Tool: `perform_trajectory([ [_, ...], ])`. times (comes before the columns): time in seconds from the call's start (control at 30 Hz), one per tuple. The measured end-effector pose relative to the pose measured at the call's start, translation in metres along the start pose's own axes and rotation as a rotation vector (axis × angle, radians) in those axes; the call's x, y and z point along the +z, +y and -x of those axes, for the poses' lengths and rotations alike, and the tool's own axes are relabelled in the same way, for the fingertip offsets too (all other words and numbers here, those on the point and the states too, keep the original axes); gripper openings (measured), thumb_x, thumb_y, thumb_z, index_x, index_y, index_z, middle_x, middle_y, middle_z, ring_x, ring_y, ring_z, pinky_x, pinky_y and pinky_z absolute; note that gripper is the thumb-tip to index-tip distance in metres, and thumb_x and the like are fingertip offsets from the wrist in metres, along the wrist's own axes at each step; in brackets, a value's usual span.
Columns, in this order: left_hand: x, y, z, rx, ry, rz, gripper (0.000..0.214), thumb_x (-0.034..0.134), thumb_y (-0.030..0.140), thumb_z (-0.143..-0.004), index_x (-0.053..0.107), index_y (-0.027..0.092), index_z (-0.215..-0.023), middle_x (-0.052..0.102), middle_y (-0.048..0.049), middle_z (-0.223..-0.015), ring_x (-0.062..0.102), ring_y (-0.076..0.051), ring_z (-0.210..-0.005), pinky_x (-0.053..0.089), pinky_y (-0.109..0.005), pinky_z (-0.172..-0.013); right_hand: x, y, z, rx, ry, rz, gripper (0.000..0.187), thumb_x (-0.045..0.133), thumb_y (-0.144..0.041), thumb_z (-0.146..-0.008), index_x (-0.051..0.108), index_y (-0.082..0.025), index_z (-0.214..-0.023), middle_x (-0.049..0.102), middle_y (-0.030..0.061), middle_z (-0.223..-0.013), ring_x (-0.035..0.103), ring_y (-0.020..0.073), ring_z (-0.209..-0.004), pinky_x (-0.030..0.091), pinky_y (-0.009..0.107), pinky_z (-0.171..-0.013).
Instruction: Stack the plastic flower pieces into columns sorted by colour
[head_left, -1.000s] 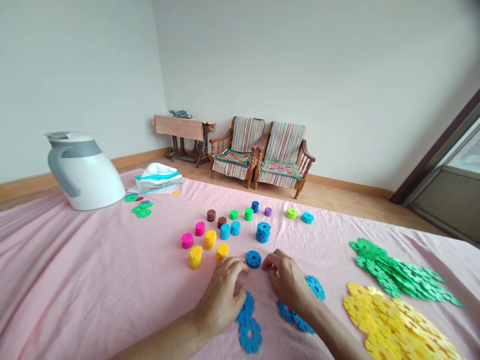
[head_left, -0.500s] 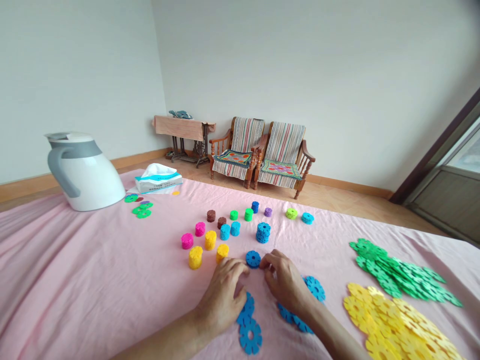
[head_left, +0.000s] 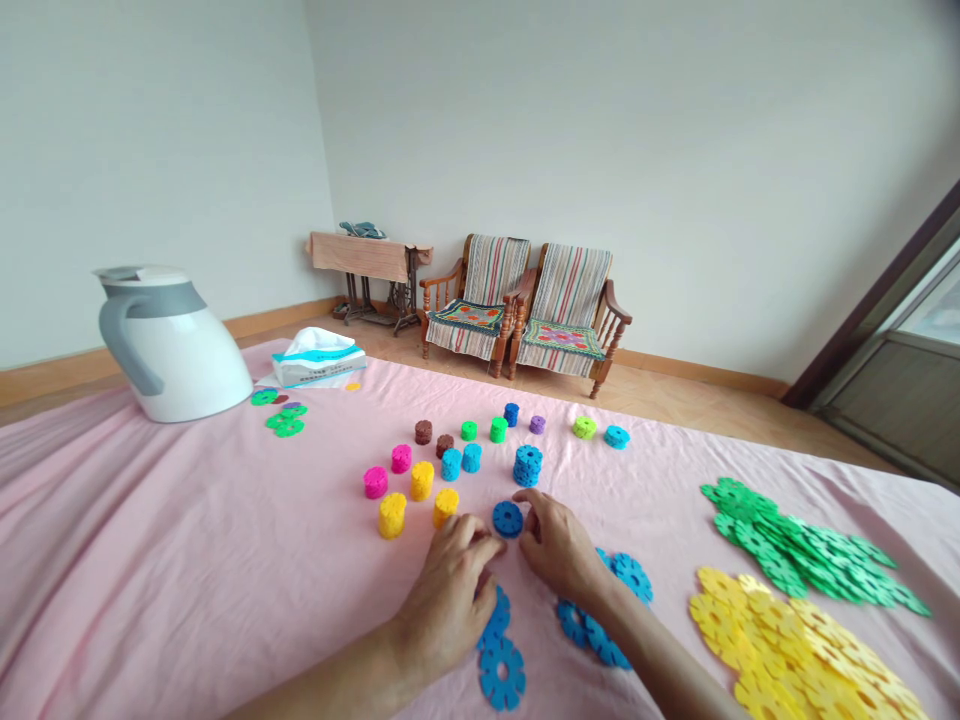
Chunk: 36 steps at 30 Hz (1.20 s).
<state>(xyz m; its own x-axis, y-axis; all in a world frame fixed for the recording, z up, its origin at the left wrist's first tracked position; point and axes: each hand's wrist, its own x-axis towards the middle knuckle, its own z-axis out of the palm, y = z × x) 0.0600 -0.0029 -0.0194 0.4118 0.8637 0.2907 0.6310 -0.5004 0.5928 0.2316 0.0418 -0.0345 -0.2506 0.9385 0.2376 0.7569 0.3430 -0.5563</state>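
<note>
A short stack of blue notched discs (head_left: 508, 519) lies on the pink cloth between my hands. My left hand (head_left: 448, 575) is at its lower left, fingers bent and thumb apart, with nothing visible in it. At the stack's right edge is my right hand (head_left: 556, 543), its fingers loosely curved and slightly apart; whether the fingertips touch the discs I cannot tell. Loose blue discs (head_left: 502, 674) lie by my left hand, and more blue discs (head_left: 631, 578) are partly hidden under my right forearm. A taller blue stack (head_left: 527, 466) stands just beyond.
Yellow stacks (head_left: 391, 516), pink stacks (head_left: 376, 483) and other small coloured stacks stand farther out. At right lie piles of green discs (head_left: 795, 545) and yellow discs (head_left: 802, 650). A white jug (head_left: 187, 360) and a tissue pack (head_left: 319, 365) are at the left.
My right hand's fingers have shifted slightly up along the stack's right edge. My left hand's fingertips have edged a little toward the stack's near side. The discs have stayed in place.
</note>
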Motion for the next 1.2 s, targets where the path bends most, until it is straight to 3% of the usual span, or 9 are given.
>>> perform_trajectory([
  [0.3, 0.000, 0.000, 0.002, -0.014, -0.010, -0.014, 0.034, 0.045, 0.002, -0.071, 0.059, 0.021, -0.096, 0.049, -0.0041, -0.100, 0.046, -0.019, -0.101, 0.038, -0.033, -0.094, -0.008, -0.005, -0.013, 0.051, -0.145, 0.058, 0.039, 0.047, -0.008, -0.060, 0.055, -0.021, -0.097, 0.055, -0.0027, -0.060, 0.053, 0.0129, -0.059, 0.029, 0.021, -0.054],
  [0.87, 0.000, -0.001, 0.002, -0.008, -0.003, 0.017, 0.038, 0.046, 0.002, -0.070, 0.060, 0.022, -0.098, 0.051, -0.0041, -0.100, 0.047, -0.019, -0.100, 0.039, -0.033, -0.093, -0.008, -0.004, -0.008, 0.024, -0.110, -0.035, 0.039, 0.046, -0.009, -0.061, 0.055, -0.019, -0.098, 0.055, -0.0039, -0.059, 0.052, 0.0115, -0.056, 0.031, 0.020, -0.054],
  [0.97, -0.002, -0.001, 0.001, 0.005, 0.007, 0.025, 0.033, 0.047, 0.003, -0.072, 0.060, 0.022, -0.096, 0.054, -0.0039, -0.098, 0.049, -0.019, -0.098, 0.039, -0.032, -0.091, -0.014, 0.002, 0.000, 0.029, -0.049, -0.107, 0.038, 0.043, -0.011, -0.065, 0.054, -0.017, -0.101, 0.053, -0.0047, -0.058, 0.050, 0.0109, -0.054, 0.033, 0.020, -0.053],
  [1.07, -0.009, 0.001, 0.000, 0.001, -0.010, 0.029, 0.019, 0.051, 0.011, -0.076, 0.060, 0.021, -0.090, 0.055, -0.0035, -0.092, 0.050, -0.019, -0.095, 0.040, -0.031, -0.087, -0.024, 0.016, 0.010, 0.102, 0.091, -0.118, 0.034, 0.042, -0.015, -0.069, 0.054, -0.016, -0.101, 0.051, -0.0050, -0.056, 0.050, 0.0113, -0.052, 0.035, 0.021, -0.052],
  [1.13, -0.018, 0.003, -0.001, -0.020, -0.075, 0.033, 0.016, 0.060, 0.017, -0.073, 0.059, 0.021, -0.088, 0.056, -0.0025, -0.092, 0.051, -0.019, -0.093, 0.041, -0.031, -0.084, -0.033, 0.030, 0.016, 0.169, 0.178, -0.107, 0.032, 0.042, -0.019, -0.071, 0.054, -0.016, -0.101, 0.051, -0.0049, -0.056, 0.051, 0.0119, -0.052, 0.036, 0.022, -0.052],
  [1.2, -0.029, 0.003, -0.002, -0.022, -0.211, 0.039, 0.029, 0.071, 0.022, -0.064, 0.058, 0.022, -0.090, 0.056, -0.0010, -0.094, 0.052, -0.020, -0.091, 0.042, -0.030, -0.081, -0.042, 0.045, 0.021, 0.229, 0.248, -0.091, 0.032, 0.042, -0.023, -0.072, 0.054, -0.016, -0.101, 0.053, -0.0044, -0.057, 0.052, 0.0126, -0.051, 0.037, 0.023, -0.051],
])
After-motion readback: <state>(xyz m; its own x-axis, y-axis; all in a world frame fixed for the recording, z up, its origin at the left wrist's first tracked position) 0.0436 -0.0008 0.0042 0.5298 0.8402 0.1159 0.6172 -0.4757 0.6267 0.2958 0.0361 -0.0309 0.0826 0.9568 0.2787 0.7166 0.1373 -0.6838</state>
